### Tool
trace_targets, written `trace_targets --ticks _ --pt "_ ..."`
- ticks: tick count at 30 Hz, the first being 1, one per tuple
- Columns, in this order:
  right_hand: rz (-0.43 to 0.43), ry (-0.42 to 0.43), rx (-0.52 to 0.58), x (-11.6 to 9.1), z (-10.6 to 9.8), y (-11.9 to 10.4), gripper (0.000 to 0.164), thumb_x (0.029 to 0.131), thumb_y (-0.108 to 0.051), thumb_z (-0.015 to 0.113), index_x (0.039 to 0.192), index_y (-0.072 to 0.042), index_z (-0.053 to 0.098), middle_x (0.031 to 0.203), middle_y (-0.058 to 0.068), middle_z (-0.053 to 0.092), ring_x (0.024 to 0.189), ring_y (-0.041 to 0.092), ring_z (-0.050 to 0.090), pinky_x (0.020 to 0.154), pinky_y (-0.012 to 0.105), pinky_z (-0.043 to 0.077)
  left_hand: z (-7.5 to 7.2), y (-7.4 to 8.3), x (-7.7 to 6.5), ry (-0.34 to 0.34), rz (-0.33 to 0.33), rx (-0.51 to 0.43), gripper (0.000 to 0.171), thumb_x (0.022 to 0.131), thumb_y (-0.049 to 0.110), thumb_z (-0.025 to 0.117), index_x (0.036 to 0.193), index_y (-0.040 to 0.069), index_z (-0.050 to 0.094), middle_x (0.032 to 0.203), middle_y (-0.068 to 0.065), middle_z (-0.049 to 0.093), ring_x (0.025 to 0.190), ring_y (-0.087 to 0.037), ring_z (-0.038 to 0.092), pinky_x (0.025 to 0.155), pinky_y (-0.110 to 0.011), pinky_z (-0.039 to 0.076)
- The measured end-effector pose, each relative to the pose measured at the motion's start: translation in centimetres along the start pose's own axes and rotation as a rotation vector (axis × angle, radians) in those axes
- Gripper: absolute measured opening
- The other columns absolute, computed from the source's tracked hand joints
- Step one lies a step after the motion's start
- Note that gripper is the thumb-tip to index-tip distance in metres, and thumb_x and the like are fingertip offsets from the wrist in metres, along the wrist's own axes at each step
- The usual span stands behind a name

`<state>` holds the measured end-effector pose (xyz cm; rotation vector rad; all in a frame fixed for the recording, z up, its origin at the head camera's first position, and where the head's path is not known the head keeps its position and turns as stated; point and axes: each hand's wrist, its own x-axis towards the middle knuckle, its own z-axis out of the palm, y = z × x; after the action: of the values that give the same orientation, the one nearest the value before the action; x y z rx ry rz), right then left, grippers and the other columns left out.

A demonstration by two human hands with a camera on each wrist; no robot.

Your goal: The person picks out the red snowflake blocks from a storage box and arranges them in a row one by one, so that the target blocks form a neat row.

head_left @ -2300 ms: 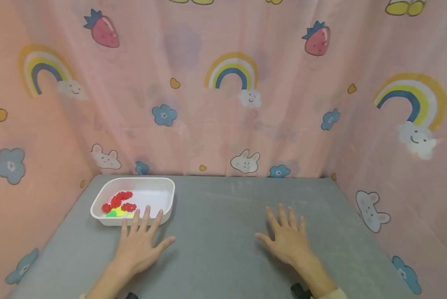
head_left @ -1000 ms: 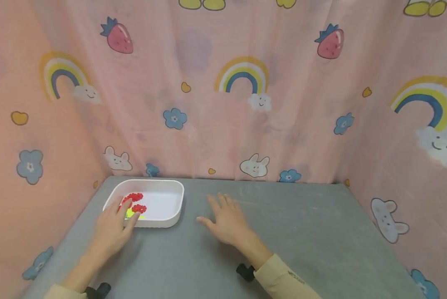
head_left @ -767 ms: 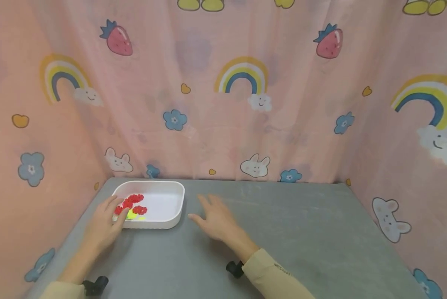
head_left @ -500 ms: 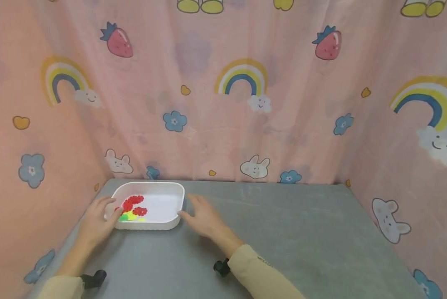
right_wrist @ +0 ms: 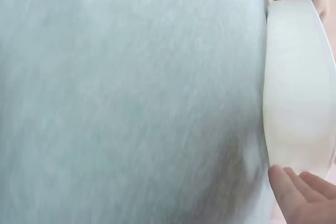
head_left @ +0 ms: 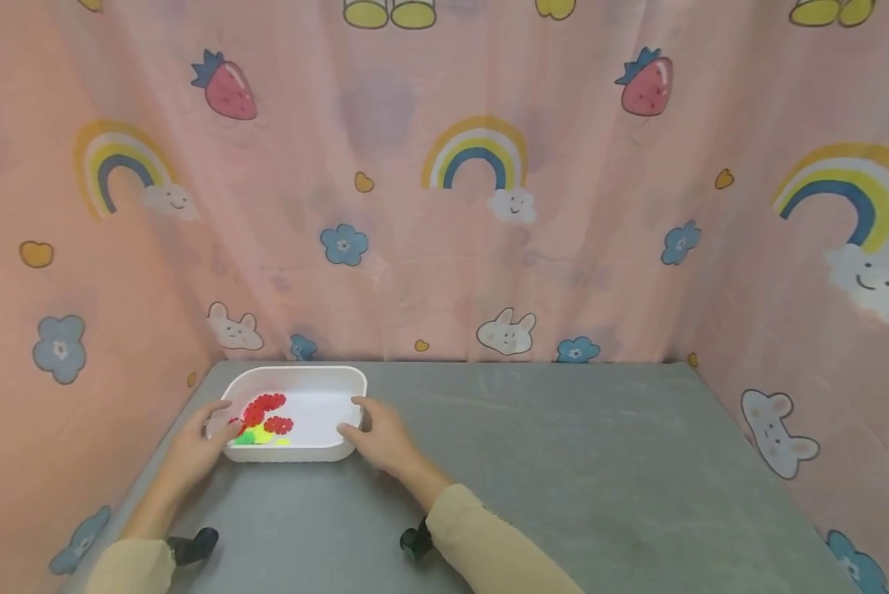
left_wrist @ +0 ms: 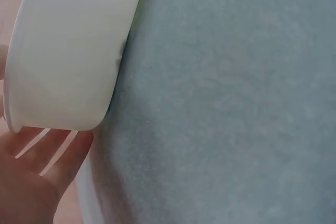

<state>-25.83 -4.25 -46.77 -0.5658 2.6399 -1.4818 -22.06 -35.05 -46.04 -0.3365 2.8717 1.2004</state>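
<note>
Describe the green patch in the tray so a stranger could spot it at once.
At the grey table, the left hand and right hand hold a white tray. Inside, toward its near left corner, lies the green patch, the only green beside yellow pieces and red pieces.

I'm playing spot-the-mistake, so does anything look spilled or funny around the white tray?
Nothing stands out. The red, yellow and green pieces lie inside the white tray, bunched toward its left end; I see no spill or crack.
</note>
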Motion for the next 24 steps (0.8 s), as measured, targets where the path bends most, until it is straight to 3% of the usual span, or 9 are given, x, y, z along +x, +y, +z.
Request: trace_targets --ticks 5,9,19,24 --pt "0.049 -0.015 0.189 0.1 0.4 0.4 0.055 0.096 -0.026 0.071 0.144 -0.005 0.053 0.144 0.022 0.053 0.119 0.034 0.064 0.09 0.041 0.058 -0.1 -0.4 0.2 -0.046 0.037 -0.05 0.07 0.104 0.04 0.053 0.155 -0.001 0.027 0.16 -0.035 0.016 0.147 -0.057 0.013 0.11 -0.077 0.02" --pt "0.08 -0.013 0.278 0.1 0.5 0.8 0.057 0.095 -0.022 0.073 0.144 -0.004 0.053 0.145 0.023 0.051 0.121 0.037 0.063 0.092 0.041 0.058 -0.6 -0.5 0.3 -0.095 0.056 -0.11 0.069 0.103 0.034 0.056 0.155 -0.002 0.027 0.161 -0.035 0.013 0.148 -0.056 0.009 0.11 -0.078 0.018" --pt "0.125 0.024 0.322 -0.8 -1.0 1.1 0.054 0.094 -0.016 0.073 0.143 -0.006 0.054 0.144 0.026 0.051 0.125 0.041 0.06 0.095 0.046 0.056 -0.1 0.5 -0.5 -0.098 0.042 -0.088 0.076 0.1 0.044 0.061 0.156 0.003 0.031 0.162 -0.032 0.016 0.145 -0.058 0.017 0.109 -0.075 0.025" --pt "0.108 0.034 0.331 -1.8 -2.5 1.3 0.055 0.093 -0.016 0.073 0.143 -0.005 0.053 0.141 0.027 0.053 0.123 0.043 0.06 0.094 0.049 0.056 0.4 1.4 -1.2 -0.096 0.073 -0.112 0.074 0.099 0.045 0.063 0.155 0.006 0.034 0.163 -0.029 0.018 0.144 -0.058 0.023 0.107 -0.074 0.03"
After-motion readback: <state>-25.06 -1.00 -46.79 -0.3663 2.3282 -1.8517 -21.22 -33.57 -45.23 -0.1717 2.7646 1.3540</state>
